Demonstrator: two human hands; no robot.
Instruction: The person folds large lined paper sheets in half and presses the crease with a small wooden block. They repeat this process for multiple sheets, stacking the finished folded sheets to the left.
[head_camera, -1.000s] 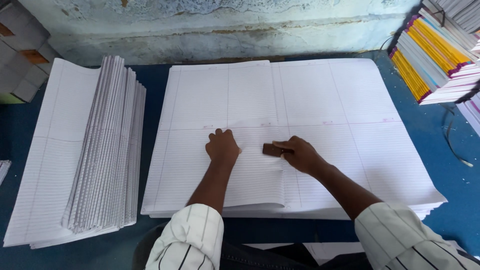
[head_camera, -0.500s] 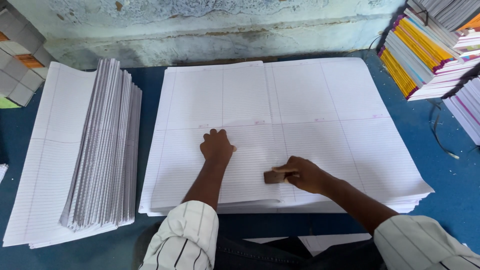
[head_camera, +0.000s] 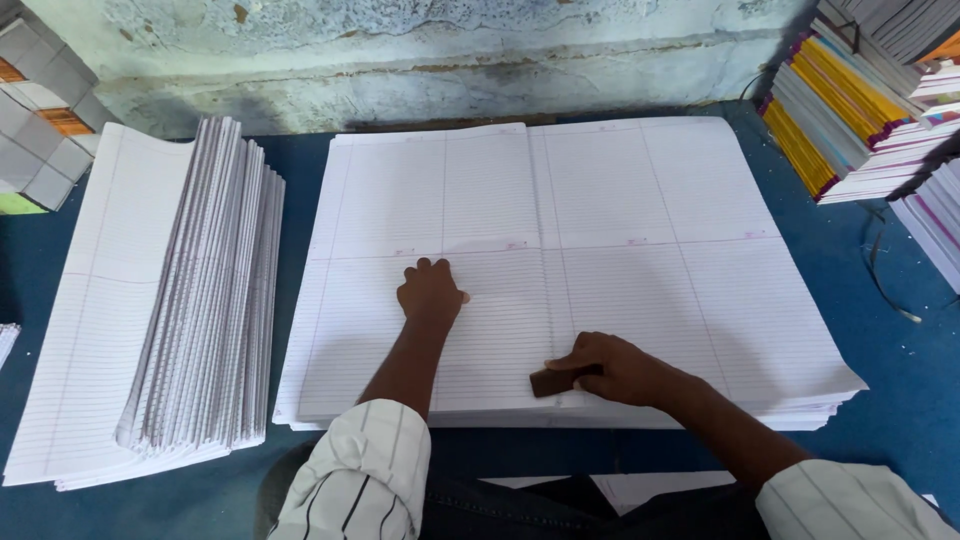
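The right hand (head_camera: 610, 368) has slid the little brown block (head_camera: 552, 382) down to the near edge of the big lined paper pile (head_camera: 620, 200), fingers curled around it. The left hand (head_camera: 430, 292) is lying flat and open, holding the sheet. Pressing evenly is keeping the crease neat.

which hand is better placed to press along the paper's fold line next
Right, probably. The right hand holds the small brown block near the front edge of the ruled sheets, while the left hand lies flat, pinning them.

Blue table (head_camera: 300, 470): ruled sheet stack (head_camera: 600, 200), folded sheets pile (head_camera: 150, 300), notebook stacks (head_camera: 850, 110).
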